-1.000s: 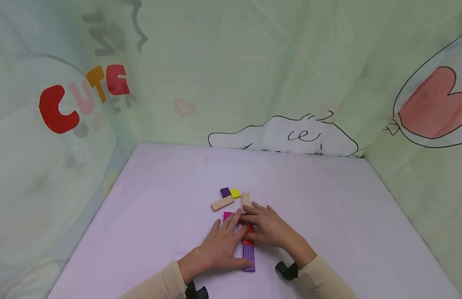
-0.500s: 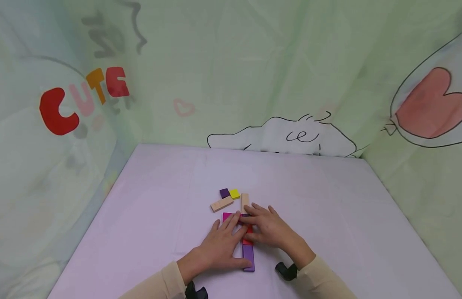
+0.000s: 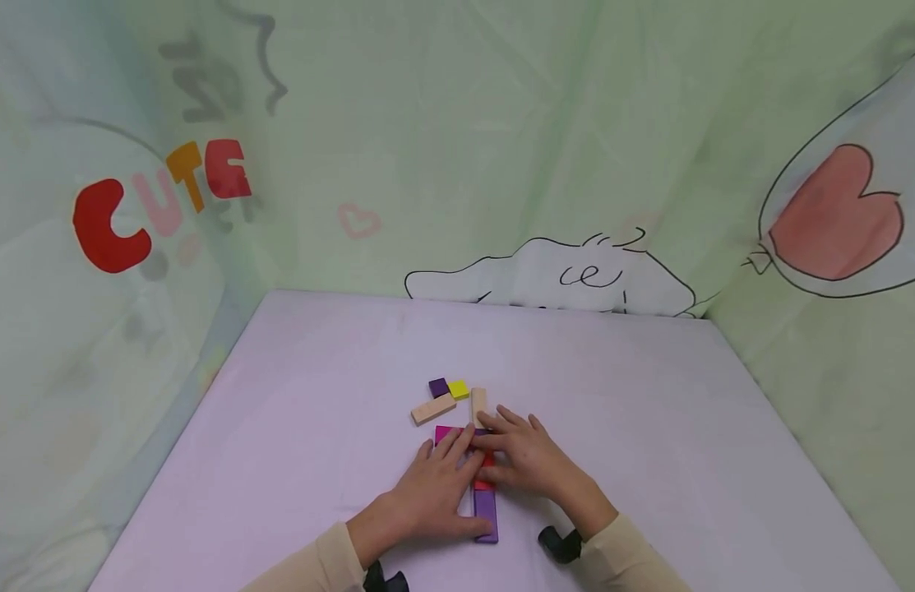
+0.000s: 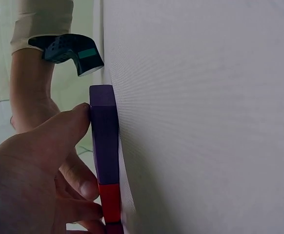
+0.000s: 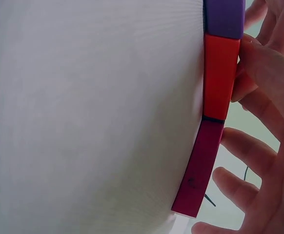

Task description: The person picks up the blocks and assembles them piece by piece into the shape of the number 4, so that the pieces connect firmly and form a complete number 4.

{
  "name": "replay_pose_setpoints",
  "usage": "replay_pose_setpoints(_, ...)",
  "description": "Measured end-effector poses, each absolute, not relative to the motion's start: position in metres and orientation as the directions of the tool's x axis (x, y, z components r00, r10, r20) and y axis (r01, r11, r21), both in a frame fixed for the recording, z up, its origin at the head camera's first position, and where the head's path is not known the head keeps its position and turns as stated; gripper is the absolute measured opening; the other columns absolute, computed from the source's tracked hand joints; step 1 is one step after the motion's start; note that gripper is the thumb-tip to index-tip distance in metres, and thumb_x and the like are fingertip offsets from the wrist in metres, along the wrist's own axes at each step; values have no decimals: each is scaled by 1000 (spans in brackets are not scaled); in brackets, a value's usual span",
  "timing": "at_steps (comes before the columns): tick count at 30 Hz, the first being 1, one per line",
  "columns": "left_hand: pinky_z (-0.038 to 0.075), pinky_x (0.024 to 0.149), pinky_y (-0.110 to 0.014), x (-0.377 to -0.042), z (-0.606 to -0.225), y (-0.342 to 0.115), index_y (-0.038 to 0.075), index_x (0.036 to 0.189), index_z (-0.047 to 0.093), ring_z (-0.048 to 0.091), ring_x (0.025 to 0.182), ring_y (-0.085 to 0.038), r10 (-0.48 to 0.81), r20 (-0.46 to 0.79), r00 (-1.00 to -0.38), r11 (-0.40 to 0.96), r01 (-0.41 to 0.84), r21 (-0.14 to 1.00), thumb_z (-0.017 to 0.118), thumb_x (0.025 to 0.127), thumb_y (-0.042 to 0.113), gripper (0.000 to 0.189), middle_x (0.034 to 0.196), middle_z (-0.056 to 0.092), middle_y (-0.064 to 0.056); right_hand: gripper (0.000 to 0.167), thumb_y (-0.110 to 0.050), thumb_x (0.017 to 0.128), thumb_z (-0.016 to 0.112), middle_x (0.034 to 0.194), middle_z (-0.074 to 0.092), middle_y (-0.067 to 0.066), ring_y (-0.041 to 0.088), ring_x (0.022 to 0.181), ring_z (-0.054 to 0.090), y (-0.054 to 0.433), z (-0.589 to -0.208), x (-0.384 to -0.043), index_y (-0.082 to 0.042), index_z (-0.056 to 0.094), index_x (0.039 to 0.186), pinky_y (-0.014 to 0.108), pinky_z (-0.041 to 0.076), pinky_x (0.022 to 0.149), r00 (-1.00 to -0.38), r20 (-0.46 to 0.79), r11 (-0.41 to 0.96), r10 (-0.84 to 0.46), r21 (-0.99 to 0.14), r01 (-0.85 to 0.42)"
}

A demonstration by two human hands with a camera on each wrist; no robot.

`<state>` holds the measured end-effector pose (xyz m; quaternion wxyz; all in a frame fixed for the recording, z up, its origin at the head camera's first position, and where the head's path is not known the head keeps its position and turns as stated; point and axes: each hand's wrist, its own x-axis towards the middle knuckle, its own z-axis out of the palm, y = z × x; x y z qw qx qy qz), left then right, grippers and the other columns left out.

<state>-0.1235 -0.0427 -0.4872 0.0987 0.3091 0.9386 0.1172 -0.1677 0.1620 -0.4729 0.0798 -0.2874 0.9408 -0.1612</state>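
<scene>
Flat coloured blocks lie end to end in a line on the table. My left hand [image 3: 431, 493] spreads over the line, its thumb resting on the purple block [image 3: 485, 518] at the near end and its fingertips by the bright pink block [image 3: 443, 433]. From the right, my right hand [image 3: 534, 460] reaches over with nearly straight fingers. In the right wrist view its fingertips touch the red block [image 5: 221, 73] and the dark magenta block [image 5: 199, 168]. A plain wooden block [image 3: 478, 400] stands just beyond its fingertips. The hands hide part of the middle blocks.
Past the hands lie a dark purple block [image 3: 438, 387], a yellow block [image 3: 459, 390] and a slanted wooden block [image 3: 433, 409], close together. A black wrist device [image 3: 561, 544] sits by the right sleeve. Printed cloth walls [image 3: 457, 148] border the white table [image 3: 649, 460].
The head view has shifted slightly, so everything sits a little lower and further left. Both hands keep their places on the blocks, and the blocks stay as they were.
</scene>
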Motion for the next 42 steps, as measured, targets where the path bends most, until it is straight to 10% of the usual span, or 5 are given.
replay_pose_setpoints(11,26,122,-66,-128,-487,-47,22,162,36,25,158,-32,618,-73,-783,770,584,258,51,95,74,86,174,20,-7,48,-44,89,80,158,52,7,44,152,35,162,-475,-167,-26,72,133,82,23,112,-832,-52,786,-553,-363,-500)
replay_pose_setpoints(24,51,109,-46,-158,-461,-75,18,131,71,62,129,-22,522,100,-847,807,528,264,64,100,45,41,131,71,0,52,-45,88,80,158,51,7,44,152,35,161,-473,-166,-31,69,137,81,23,113,-833,-79,798,-548,-346,-493)
replay_pose_setpoints(42,60,89,-39,-202,-476,-90,13,117,77,73,101,-22,349,167,-922,881,384,277,71,98,28,25,110,77,-3,52,-45,87,80,158,51,5,44,152,35,161,-474,-165,-31,70,136,81,23,113,-838,-95,803,-537,-364,-473)
